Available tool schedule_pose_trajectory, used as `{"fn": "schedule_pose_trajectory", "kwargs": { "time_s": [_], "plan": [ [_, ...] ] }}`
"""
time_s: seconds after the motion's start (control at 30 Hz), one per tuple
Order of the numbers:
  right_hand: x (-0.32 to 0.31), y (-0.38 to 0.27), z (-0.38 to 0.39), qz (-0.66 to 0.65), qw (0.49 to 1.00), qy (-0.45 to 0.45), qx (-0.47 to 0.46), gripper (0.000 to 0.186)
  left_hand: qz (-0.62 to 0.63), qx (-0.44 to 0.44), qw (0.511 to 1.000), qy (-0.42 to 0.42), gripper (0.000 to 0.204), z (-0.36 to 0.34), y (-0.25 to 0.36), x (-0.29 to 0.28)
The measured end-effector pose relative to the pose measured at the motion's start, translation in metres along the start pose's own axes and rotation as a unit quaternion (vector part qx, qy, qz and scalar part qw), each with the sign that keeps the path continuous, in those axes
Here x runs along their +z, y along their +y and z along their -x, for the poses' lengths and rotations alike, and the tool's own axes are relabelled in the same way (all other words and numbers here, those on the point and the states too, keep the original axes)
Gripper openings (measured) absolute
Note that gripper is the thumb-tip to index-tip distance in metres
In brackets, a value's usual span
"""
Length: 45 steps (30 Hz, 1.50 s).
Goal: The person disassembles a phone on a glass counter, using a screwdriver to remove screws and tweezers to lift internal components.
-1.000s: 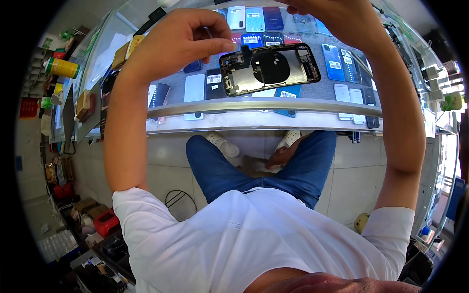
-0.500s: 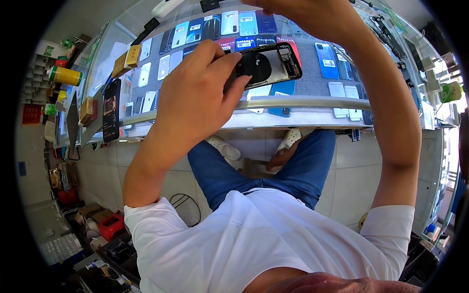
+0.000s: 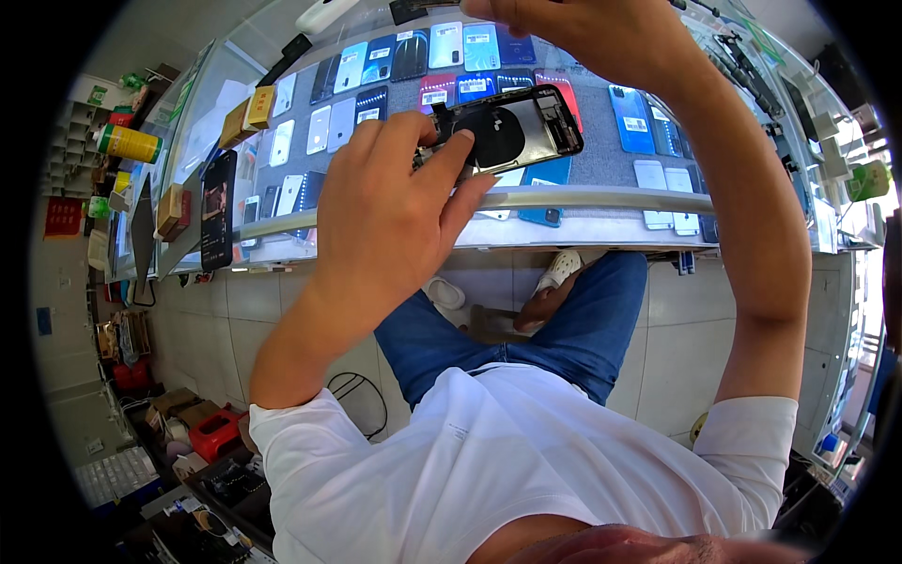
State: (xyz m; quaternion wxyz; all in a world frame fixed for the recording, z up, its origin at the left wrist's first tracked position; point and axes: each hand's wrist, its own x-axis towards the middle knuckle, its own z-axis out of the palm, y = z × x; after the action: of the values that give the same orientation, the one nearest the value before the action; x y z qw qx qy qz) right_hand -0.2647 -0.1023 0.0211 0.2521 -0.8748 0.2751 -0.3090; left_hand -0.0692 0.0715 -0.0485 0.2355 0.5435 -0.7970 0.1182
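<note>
My left hand (image 3: 404,188) grips the near-left end of an opened phone housing (image 3: 545,127), fingers behind and around its edge and thumb by the lower rim. Its inside faces up: a round black charging coil pad, a bare silver area and small parts at the right end. The housing is tilted above the glass counter (image 3: 601,199). My right hand (image 3: 554,23) is at the top edge of the view, fingers drawn together. A thin dark piece lies at its fingertips, cut off by the edge, so its kind is unclear.
Rows of phones (image 3: 480,47) lie under the counter glass. To the left, a dark phone (image 3: 217,211) leans beside small yellow boxes (image 3: 247,116) and a yellow-green can (image 3: 128,144). Black cables and tools (image 3: 747,70) lie on the right. Tiled floor shows below.
My left hand has shifted slightly right and down, its fingers spread differently along the housing's edge. My right hand has moved a little left at the top, and a thin dark piece now shows at its fingertips.
</note>
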Motion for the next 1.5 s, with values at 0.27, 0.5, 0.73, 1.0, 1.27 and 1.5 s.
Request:
{"fn": "schedule_pose_trajectory", "kwargs": {
  "time_s": [0.27,0.5,0.73,1.0,1.27,1.5],
  "plan": [
    [-0.007,-0.003,0.004,-0.025,0.990,-0.138,-0.032,0.032,-0.023,-0.055,0.998,0.009,0.045,0.013,0.016,0.002],
    [-0.001,-0.004,0.009,-0.013,0.978,-0.196,-0.065,0.031,-0.034,-0.075,0.996,0.026,0.045,0.021,0.021,0.011],
    [0.010,-0.006,0.013,0.013,0.968,-0.221,-0.118,0.026,-0.049,-0.080,0.995,0.031,0.044,0.025,0.029,0.017],
    [0.031,0.003,0.021,0.054,0.976,-0.164,-0.129,0.026,-0.067,-0.060,0.992,0.083,0.046,0.032,0.028,0.027],
    [0.034,0.006,0.020,0.061,0.971,-0.173,-0.153,0.026,-0.059,-0.047,0.992,0.104,0.044,0.036,0.021,0.033],
    [0.019,-0.007,0.010,0.057,0.958,-0.251,-0.130,0.024,-0.056,-0.053,0.993,0.090,0.044,0.036,0.020,0.031]
  ]
}}
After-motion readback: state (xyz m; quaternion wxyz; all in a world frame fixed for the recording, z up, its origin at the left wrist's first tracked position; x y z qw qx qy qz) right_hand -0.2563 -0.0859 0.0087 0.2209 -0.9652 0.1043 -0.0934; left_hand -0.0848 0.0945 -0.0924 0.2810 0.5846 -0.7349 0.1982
